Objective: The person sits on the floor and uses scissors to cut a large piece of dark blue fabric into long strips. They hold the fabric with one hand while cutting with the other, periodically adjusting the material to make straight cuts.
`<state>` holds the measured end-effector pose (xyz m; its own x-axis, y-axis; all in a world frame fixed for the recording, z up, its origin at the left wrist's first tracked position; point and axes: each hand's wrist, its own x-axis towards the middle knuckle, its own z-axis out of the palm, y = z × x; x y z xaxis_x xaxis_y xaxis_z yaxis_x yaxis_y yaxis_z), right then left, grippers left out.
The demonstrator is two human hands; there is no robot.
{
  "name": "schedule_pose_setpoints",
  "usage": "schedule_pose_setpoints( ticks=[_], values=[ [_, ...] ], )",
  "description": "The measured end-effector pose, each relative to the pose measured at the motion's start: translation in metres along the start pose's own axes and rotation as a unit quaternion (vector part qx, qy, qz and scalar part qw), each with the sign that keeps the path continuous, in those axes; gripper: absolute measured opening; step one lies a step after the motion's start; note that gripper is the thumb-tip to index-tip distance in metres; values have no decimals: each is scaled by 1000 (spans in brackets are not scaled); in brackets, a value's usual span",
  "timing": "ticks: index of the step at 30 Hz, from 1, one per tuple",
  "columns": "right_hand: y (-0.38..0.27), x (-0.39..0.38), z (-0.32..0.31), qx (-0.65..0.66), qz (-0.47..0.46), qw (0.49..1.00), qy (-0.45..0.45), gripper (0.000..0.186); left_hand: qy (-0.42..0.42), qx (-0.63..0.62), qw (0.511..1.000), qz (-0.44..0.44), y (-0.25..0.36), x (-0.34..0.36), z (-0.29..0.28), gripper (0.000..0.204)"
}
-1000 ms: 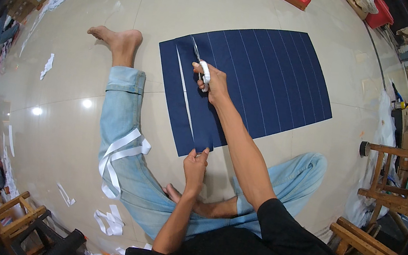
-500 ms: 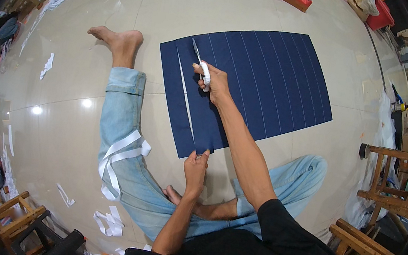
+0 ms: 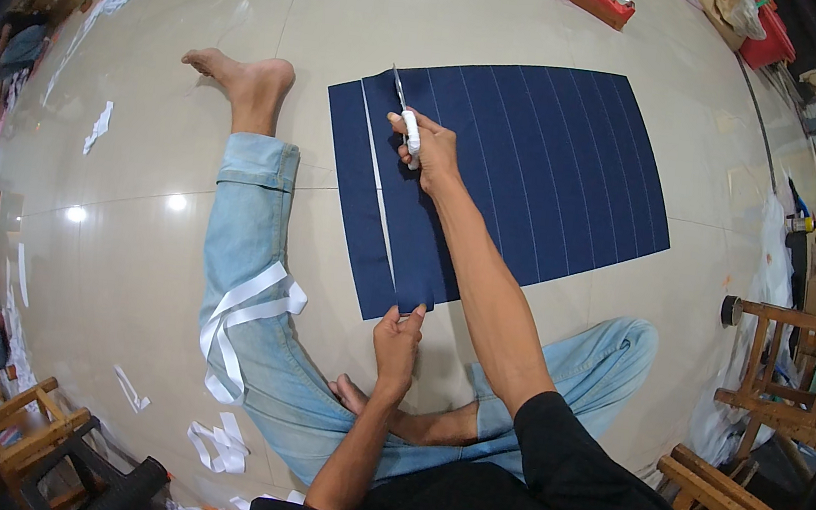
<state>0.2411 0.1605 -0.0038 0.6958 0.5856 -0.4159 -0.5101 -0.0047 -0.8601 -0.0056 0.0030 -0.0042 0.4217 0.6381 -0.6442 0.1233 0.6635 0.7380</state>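
Crosswise over the long navy cloth [image 3: 528, 173], scissors [image 3: 410, 129] point forward.

A red tape dispenser [image 3: 592, 1] and wooden stool [image 3: 793, 319] stand apart.

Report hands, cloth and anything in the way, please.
Right hand holding scissors at navy cloth. Left hand pinching cloth's near edge. White strip on left leg, off cloth.

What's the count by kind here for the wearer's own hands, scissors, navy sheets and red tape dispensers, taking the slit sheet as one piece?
Own hands: 2 (left hand, right hand)
Scissors: 1, in the right hand
Navy sheet: 1, its lower edge in the left hand
Red tape dispenser: 1
Total: 5
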Motion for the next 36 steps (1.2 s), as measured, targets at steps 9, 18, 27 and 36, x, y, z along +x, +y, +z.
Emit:
schedule_pose_setpoints(
  ticks=[9,18,27,36],
  values=[
    [1,5,-3,-23,-1,1000,-7,62,12,7,1000,5,1,-1,3,21],
    [-11,1,0,-41,18,999,-23,57,7,26,1000,-9,-3,-3,-4,20],
    [-32,-128,-74,-62,-10,991,-117,68,112,410,839,340,38,-22,13,43],
    [32,-305,-183,-181,-91,978,46,59,109,639,589,483,106,154,12,82]
  ],
)
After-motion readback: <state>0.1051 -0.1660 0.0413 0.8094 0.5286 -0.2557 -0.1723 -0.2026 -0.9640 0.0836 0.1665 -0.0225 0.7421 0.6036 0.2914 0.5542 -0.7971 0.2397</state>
